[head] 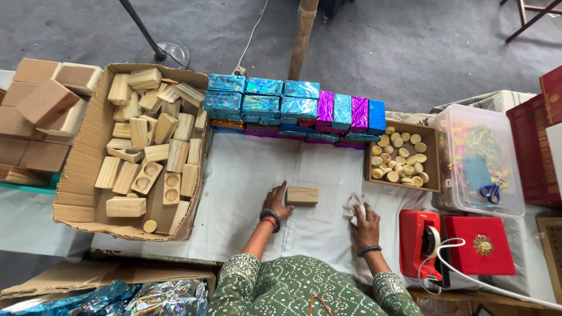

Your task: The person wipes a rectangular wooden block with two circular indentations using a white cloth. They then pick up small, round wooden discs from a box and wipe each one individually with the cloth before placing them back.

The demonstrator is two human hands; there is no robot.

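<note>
A small rectangular wooden block [302, 195] lies on the white cloth [246, 175] in front of me. My left hand [277, 199] touches its left end, fingers on the block. A crumpled white rag [353, 206] sits under my right hand [366, 222], which grips it against the cloth to the right of the block. Both wrists wear dark bangles.
A cardboard box [76, 175] of several wooden blocks stands at the left. Foil-wrapped blue and purple boxes [293, 108] are stacked at the back. A wooden tray of round discs [400, 157], a clear plastic bin [483, 158], a red tape dispenser [421, 240] and a red box [480, 246] sit at the right.
</note>
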